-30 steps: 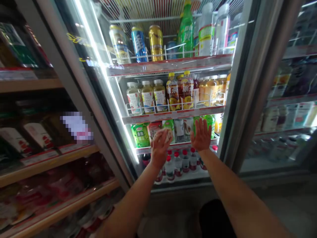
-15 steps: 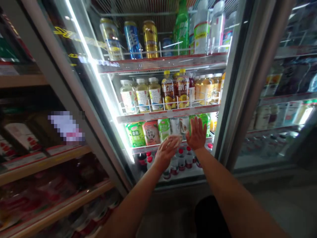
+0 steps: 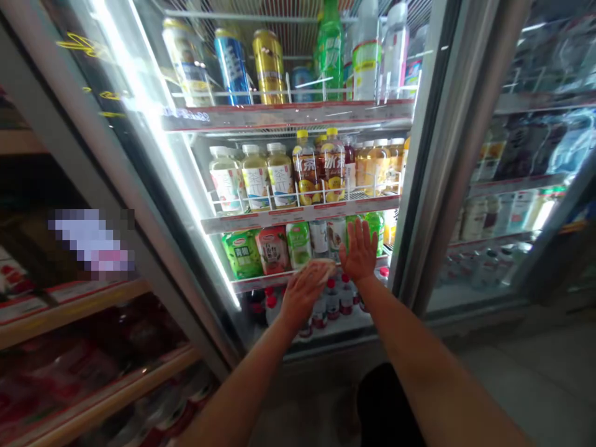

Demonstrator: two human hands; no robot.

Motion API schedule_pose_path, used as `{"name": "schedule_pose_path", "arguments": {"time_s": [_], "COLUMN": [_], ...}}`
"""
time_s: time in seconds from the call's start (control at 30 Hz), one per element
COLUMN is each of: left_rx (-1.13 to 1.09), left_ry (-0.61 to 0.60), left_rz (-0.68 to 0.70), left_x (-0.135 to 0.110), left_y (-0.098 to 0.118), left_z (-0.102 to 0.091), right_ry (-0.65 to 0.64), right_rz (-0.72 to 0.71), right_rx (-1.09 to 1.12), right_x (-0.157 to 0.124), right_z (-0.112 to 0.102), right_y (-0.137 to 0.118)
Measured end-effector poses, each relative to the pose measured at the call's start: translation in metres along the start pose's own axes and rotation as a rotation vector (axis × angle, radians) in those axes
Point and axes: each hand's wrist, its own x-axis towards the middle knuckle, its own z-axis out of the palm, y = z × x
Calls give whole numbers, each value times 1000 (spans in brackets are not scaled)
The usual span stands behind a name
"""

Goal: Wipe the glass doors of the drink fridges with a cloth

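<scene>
My left hand is closed over a pale, thin cloth, low in front of the cooler's glass door. The cloth pokes out past the fingertips; whether it is fabric or paper I cannot tell. Close to its right, my right hand is open with fingers outstretched, palm toward the glass, holding nothing. Behind the hands show a green drink pouch, a red drink pouch and a light-green pouch. Below them stand several red-capped bottles.
The cooler's metal door frame runs down the right side, with another lit cooler beyond it. Wooden-edged shelves of packages stand at left. Tea bottles and drink cans fill higher shelves. My dark-clothed knee is below.
The view has shifted slightly, so the cooler and both hands appear further left. My left hand with the cloth sits a little lower against the shelves; the right hand stays spread.
</scene>
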Motion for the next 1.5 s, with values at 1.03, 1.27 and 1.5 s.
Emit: {"name": "schedule_pose_path", "arguments": {"time_s": [1.03, 1.27, 1.5], "left_rx": [-414, 85, 334], "left_ry": [179, 111, 100], "left_rz": [-414, -229, -479], "left_x": [22, -35, -82], "left_y": [47, -42, -122], "left_z": [-14, -70, -63], "right_ry": [-342, 113, -32], "right_rz": [710, 220, -64], "right_rx": [1021, 572, 412], "right_x": [-38, 8, -46], "right_z": [-68, -69, -45], "right_y": [-92, 9, 25]}}
